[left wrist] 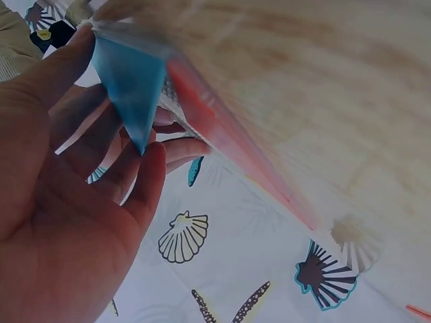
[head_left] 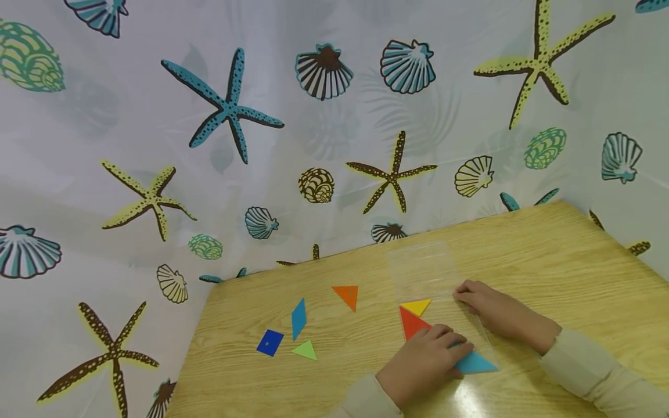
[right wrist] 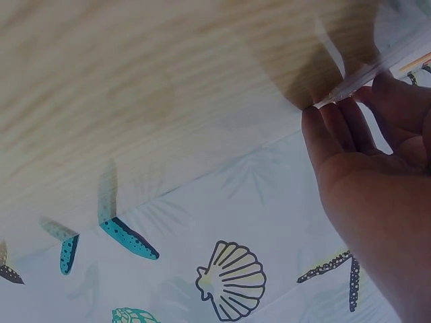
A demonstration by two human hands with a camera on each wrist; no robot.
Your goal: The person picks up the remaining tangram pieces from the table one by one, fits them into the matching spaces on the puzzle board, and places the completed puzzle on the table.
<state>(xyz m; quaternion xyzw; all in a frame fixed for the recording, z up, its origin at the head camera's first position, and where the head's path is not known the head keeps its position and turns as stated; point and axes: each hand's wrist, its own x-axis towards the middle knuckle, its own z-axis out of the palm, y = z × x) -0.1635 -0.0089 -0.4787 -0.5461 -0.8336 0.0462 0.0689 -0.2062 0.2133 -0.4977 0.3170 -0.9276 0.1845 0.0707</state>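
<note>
A clear plastic case lies unfolded on the table, its transparent far panel stretching toward the back. Inside the near part sit a yellow triangle and a large red triangle. My left hand covers part of the red piece. Its curled fingers and thumb hold a large light blue triangle at the case's near end; the left wrist view shows this blue triangle between thumb and fingers. With its fingertips, my right hand pinches the case's right edge.
On the table's left lie an orange triangle, a blue parallelogram, a dark blue square and a light green triangle. A shell-and-starfish curtain hangs along the back edge of the wooden table.
</note>
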